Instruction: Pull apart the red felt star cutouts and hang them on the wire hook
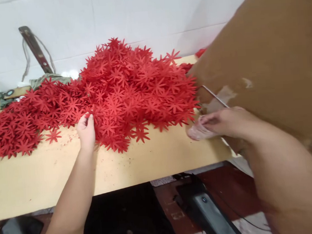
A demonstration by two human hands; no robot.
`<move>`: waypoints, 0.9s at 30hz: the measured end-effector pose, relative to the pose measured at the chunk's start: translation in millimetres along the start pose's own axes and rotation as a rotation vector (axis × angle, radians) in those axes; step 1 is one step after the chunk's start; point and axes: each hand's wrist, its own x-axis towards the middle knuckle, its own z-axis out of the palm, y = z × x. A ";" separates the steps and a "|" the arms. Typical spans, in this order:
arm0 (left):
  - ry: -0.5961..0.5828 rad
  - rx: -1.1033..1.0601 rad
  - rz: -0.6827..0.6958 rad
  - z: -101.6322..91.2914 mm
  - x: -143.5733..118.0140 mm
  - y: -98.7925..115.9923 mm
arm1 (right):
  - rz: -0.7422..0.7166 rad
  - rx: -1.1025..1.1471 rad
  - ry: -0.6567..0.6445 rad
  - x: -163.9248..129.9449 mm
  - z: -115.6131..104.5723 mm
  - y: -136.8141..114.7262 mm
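Your left hand [86, 131] pinches a red star-shaped cutout [88, 113] at the pile's [132, 90] edge. Your right hand [221, 122], blurred, curls around a pale bundle [197, 132]; contents indeterminate.

Both forearms come into view bare, no sleeves showing anywhere along them. The left hand [86, 131] is bare too, no glove, no ring or watch to be seen, and the fingers [87, 117] look uncovered right to the tips. The right hand [221, 122] is also ungloved, wrist plain, though its fingertips blur out. Below, something dark and black covers the lap.
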 end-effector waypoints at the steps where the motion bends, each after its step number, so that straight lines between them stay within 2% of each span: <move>1: 0.004 -0.020 -0.028 0.0 -0.2 0.0 | -0.053 -0.115 -0.083 2.8 -6.9 -2.1; 4: -0.037 -0.079 -0.111 0.8 -1.8 1.6 | -0.072 -0.267 0.007 16.9 -16.0 -31.8; 6: -0.088 -0.108 -0.152 2.0 -3.9 3.7 | -0.017 -0.244 0.103 30.2 -3.2 -72.8; 7: -0.110 -0.115 -0.167 2.6 -5.1 4.7 | 0.009 -0.168 0.098 37.6 9.7 -97.2; 11: -0.190 -0.099 -0.185 4.1 -8.9 6.5 | 0.157 0.465 -0.165 67.4 87.3 -187.7; 14: -0.270 -0.098 -0.159 3.5 -9.0 5.4 | 0.289 0.830 -0.306 83.1 139.4 -226.7; 16: -0.307 -0.099 -0.137 2.5 -8.1 4.2 | 0.329 1.041 -0.392 89.5 159.8 -238.3; 18: -0.295 -0.092 -0.119 1.5 -7.0 3.1 | 0.368 1.155 -0.389 93.8 169.8 -241.5; 23: -0.189 -0.072 -0.095 -0.9 -5.4 -0.3 | 0.510 1.200 -0.247 99.0 174.3 -234.3; 27: -0.155 -0.040 -0.051 -2.2 -5.4 -4.8 | 0.532 1.255 -0.248 94.9 176.7 -231.1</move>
